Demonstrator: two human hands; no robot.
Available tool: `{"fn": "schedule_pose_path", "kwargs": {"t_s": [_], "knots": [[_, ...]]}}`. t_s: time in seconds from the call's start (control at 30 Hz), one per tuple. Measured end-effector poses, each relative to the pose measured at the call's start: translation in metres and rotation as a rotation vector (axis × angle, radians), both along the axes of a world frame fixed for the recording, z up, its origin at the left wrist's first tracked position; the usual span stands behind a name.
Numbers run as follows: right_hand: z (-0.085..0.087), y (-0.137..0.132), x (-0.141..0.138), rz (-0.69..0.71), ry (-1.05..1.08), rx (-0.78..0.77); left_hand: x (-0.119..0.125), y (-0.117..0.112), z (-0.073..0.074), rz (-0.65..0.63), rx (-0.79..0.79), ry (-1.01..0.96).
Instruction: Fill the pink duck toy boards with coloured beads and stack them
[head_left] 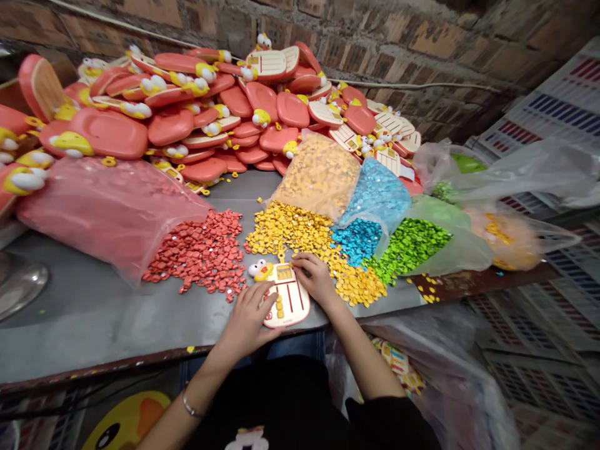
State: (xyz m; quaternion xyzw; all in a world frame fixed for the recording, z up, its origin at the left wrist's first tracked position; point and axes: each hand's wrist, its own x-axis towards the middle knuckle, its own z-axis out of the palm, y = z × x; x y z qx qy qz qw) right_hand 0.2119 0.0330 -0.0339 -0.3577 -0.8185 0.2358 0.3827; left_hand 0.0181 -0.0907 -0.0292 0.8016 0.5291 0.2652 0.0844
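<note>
A white toy abacus frame with a yellow duck head (285, 297) lies on the grey table (94, 312) near its front edge. My left hand (250, 315) rests on the frame's left side, fingers curled against it. At the frame's top right edge, my right hand (316, 278) has its fingers bent and pressed down, beside the heap of yellow beads (304, 240). Whether those fingers pinch a bead is hidden. Red beads (201, 256) lie spilled to the left of the frame.
Blue beads (359, 240) and green beads (407, 247) spill from plastic bags at the right. A big pink bag (103, 209) lies at left. Many red duck-headed frames (225, 106) are stacked against the brick wall. White crates (553, 112) stand at right.
</note>
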Motion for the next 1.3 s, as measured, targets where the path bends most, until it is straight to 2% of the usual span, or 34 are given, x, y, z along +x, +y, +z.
{"fn": "schedule_pose_path", "kwargs": {"t_s": [0.1,0.23,0.37,0.57,0.67,0.77,0.83,0.93,1.0,1.1,1.17,1.23,1.3], "knots": [[0.001,-0.002,0.002,-0.012,-0.056,0.040,0.001,0.000,0.001,0.005,-0.006,0.002],[0.008,-0.006,0.004,-0.040,-0.244,0.097,0.001,0.000,0.002,0.012,-0.014,0.001],[0.016,-0.010,0.008,0.031,-0.306,0.089,0.001,0.000,0.001,0.012,-0.020,0.002],[0.022,-0.012,0.015,0.257,-0.194,-0.018,-0.001,-0.001,-0.002,0.006,-0.002,-0.004],[0.016,-0.014,0.001,0.305,-0.109,-0.053,-0.003,-0.002,-0.005,-0.021,0.000,0.003],[0.012,-0.019,-0.016,0.340,-0.053,-0.088,-0.004,-0.002,-0.008,0.005,-0.006,-0.005],[0.015,-0.022,-0.018,0.394,-0.033,-0.153,-0.004,-0.002,-0.008,0.024,-0.002,-0.010],[0.026,-0.024,-0.004,0.433,0.007,-0.263,-0.004,-0.001,-0.007,0.007,-0.009,0.007],[0.034,-0.021,0.016,0.286,0.049,-0.270,-0.004,-0.001,-0.005,-0.016,-0.028,0.030],[0.037,-0.003,0.056,-0.151,0.031,-0.132,-0.004,0.000,-0.003,-0.030,-0.039,0.044],[0.032,0.017,0.083,-0.393,-0.105,-0.022,-0.005,0.001,-0.004,-0.031,-0.036,0.042],[0.023,0.038,0.105,-0.529,-0.266,0.031,-0.005,0.001,-0.005,-0.036,-0.033,0.040],[0.014,0.056,0.119,-0.563,-0.373,0.064,-0.006,0.001,-0.006,-0.041,-0.026,0.035]]}}
